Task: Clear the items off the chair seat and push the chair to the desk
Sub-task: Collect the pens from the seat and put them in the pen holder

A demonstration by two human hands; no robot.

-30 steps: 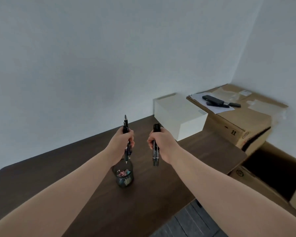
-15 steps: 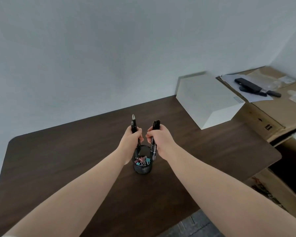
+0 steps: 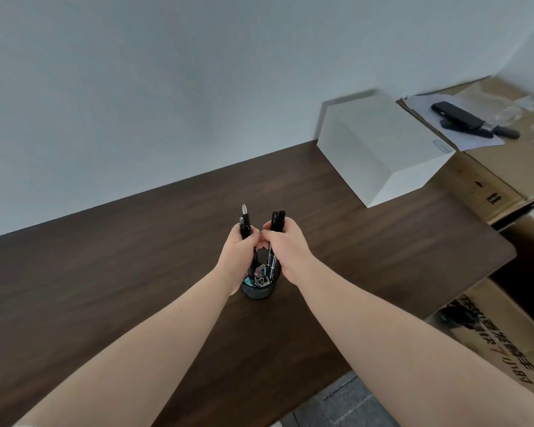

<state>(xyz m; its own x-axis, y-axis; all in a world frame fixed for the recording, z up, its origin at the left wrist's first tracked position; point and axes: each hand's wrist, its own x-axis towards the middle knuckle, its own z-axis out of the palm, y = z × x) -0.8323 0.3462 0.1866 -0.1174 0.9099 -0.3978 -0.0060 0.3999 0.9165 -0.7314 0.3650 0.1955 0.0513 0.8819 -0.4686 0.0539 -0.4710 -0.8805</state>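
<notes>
Over the dark desk (image 3: 105,272) | left hand (image 3: 239,254) holds 1 pen (image 3: 245,224) | right hand (image 3: 285,246) holds 1 marker (image 3: 277,220) | both tips down inside the black cup (image 3: 259,291)

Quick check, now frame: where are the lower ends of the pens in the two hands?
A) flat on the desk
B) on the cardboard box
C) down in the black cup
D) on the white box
C: the left hand and right hand each hold pens upright, their lower ends reaching into the black cup on the desk, where binder clips lie.
</notes>
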